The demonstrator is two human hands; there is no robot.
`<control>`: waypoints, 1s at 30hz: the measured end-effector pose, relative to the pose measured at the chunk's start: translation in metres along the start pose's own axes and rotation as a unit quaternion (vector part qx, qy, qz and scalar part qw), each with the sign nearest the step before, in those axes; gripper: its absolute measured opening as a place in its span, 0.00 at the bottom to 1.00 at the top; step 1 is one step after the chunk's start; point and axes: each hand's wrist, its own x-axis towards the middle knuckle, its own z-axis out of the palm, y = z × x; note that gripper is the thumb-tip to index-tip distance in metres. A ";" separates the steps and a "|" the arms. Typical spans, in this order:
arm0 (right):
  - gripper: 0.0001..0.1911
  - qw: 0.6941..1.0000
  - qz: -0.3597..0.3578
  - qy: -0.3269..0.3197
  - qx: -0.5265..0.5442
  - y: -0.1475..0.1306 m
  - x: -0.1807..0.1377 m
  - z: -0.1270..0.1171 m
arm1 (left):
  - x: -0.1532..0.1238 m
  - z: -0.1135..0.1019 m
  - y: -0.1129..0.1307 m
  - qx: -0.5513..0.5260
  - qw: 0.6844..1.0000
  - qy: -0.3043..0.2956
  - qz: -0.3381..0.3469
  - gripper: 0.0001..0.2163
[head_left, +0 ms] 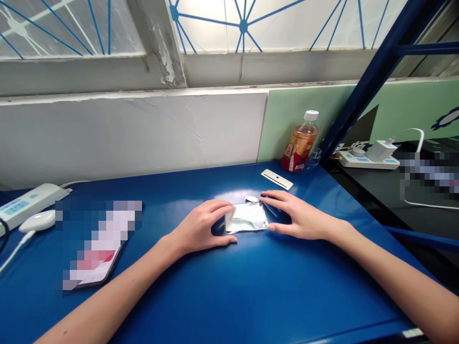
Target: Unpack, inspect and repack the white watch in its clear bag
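A flat silver foil packet (pixel 246 218) lies on the blue table (pixel 215 296), its surface creased and shiny. My left hand (pixel 202 227) rests at the packet's left side. Its fingers reach over the upper left corner, and the thumb lies apart from them on the table. From the other side my right hand (pixel 303 217) comes in with fingers stretched out. Its thumb tip is at the packet's lower right corner. A small white oval piece (pixel 252 199) sits at the packet's far edge, near my right fingertips.
Beyond my right hand lies a pale strip with a dark slot (pixel 277 179). A drink bottle (pixel 300 143) with a white cap stands against the wall. To the left are a phone (pixel 103 258), partly blurred, a white charger (pixel 38 220) and a power strip (pixel 32 203).
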 end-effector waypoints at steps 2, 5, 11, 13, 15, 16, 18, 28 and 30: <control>0.35 1.000 -0.006 -0.004 -0.008 0.001 0.000 -0.001 | 0.000 0.000 0.000 0.004 1.000 -0.005 0.002 0.24; 0.39 0.999 -0.030 -0.001 -0.017 0.001 0.001 -0.003 | -0.001 0.002 -0.001 0.022 1.000 -0.003 0.016 0.20; 0.16 0.991 -0.126 0.052 -0.010 -0.007 0.004 -0.003 | -0.003 0.003 -0.003 0.046 0.998 0.024 0.045 0.17; 0.14 0.988 -0.132 0.076 0.012 -0.011 0.004 -0.001 | -0.003 0.002 -0.002 0.041 0.998 0.032 0.046 0.16; 0.13 0.985 -0.121 0.109 0.053 -0.015 0.003 0.001 | -0.003 0.002 -0.002 0.033 0.997 0.044 0.047 0.15; 0.12 0.984 -0.104 0.125 0.077 -0.016 0.003 0.001 | -0.004 0.003 -0.002 0.031 0.997 0.052 0.047 0.15; 0.09 0.980 -0.053 0.150 0.119 -0.018 0.003 0.002 | -0.005 0.005 -0.001 0.033 0.996 0.068 0.040 0.17; 0.10 0.971 0.068 0.147 0.176 -0.013 0.009 0.014 | -0.004 0.007 0.001 0.016 0.998 0.061 -0.003 0.30; 0.10 0.978 0.064 0.150 0.134 -0.011 0.007 0.016 | -0.003 0.006 0.001 0.006 0.999 0.040 -0.009 0.28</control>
